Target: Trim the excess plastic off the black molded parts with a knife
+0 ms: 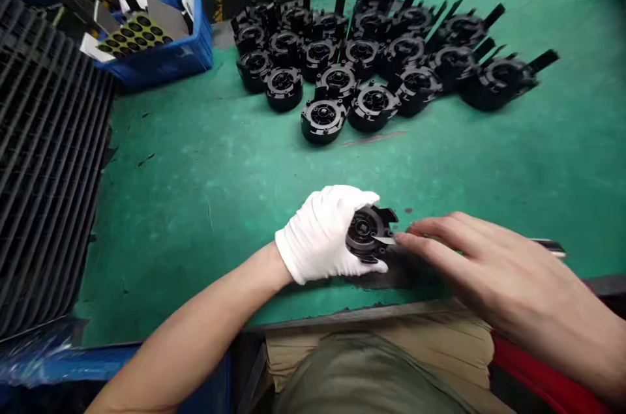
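My left hand (323,235), in a white glove, is wrapped round a round black plastic housing (362,226) with its ringed face turned up. My bare right hand (489,264) is closed on a slim knife (385,240). Its pale pointed blade touches or overlaps the right side of the housing's face. The knife's dark and silver rear end shows beyond the back of the hand, while the middle of the handle is hidden by the fingers.
Several similar black housings (323,115) stand grouped at the back of the green worktable (205,173), some with upright tabs. A blue bin (161,62) at the back left holds a sheet of round dark pieces (141,29). Dark ribbed stacks (44,160) line the left edge.
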A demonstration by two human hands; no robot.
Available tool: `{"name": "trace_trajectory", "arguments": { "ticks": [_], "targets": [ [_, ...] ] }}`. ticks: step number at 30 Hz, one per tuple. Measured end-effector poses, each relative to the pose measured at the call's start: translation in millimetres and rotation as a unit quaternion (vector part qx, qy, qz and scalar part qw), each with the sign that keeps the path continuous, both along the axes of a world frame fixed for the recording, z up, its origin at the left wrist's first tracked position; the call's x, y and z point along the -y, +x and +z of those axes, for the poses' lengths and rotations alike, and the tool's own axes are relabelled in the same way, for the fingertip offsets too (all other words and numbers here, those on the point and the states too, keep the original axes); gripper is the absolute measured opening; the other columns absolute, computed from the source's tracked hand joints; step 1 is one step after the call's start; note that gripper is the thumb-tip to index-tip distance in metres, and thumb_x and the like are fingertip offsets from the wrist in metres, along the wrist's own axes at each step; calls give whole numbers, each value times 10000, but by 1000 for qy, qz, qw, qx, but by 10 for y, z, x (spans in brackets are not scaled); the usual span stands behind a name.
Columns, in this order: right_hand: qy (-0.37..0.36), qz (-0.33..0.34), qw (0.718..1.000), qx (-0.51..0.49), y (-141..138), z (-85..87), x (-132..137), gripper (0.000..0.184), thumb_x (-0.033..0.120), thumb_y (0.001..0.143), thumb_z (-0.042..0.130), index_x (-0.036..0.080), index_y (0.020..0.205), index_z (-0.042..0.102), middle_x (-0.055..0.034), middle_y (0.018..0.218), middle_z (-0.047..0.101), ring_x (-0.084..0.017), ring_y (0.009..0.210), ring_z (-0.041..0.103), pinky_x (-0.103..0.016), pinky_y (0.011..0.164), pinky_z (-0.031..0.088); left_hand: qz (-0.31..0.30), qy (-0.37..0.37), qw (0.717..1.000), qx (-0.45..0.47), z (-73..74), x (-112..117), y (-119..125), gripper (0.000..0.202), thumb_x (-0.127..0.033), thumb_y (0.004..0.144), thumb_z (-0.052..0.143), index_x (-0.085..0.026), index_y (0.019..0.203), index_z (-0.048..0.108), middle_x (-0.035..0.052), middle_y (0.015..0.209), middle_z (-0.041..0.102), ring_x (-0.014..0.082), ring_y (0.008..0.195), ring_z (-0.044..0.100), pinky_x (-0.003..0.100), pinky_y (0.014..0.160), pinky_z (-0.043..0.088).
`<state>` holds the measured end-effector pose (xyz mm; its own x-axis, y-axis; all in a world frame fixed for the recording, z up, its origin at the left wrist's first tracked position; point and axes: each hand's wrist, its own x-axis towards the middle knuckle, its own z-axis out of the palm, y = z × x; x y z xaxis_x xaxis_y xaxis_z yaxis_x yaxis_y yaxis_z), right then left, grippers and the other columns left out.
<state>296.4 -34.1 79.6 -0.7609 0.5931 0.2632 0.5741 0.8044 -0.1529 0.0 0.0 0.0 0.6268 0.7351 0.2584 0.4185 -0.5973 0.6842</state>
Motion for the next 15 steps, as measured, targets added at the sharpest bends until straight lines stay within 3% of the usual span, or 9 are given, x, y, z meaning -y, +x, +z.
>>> {"name": "trace_trajectory", "arguments": {
  "ticks": [7, 15],
  "targets": [
    [1, -7, 1000, 8, 177, -63, -42, 558, 4, 1152, 460, 261, 1429, 870, -113, 1278, 902, -296, 1014, 800, -446, 853, 583, 6, -58, 998, -12, 93, -34, 22, 922, -778, 949, 1064, -216, 1605, 741, 227, 1559, 878, 480, 1498, 857, 709, 1341, 710],
    [52, 24, 997, 52, 194, -100, -168, 468, 32, 1169, 524, 245, 1419, 857, -133, 1310, 900, -313, 1074, 787, -467, 891, 571, 14, -63, 998, 6, 43, -19, -5, 977, -732, 974, 1059, -202, 1690, 661, 254, 1683, 821, 490, 1635, 795, 723, 1419, 658]
  ]
}}
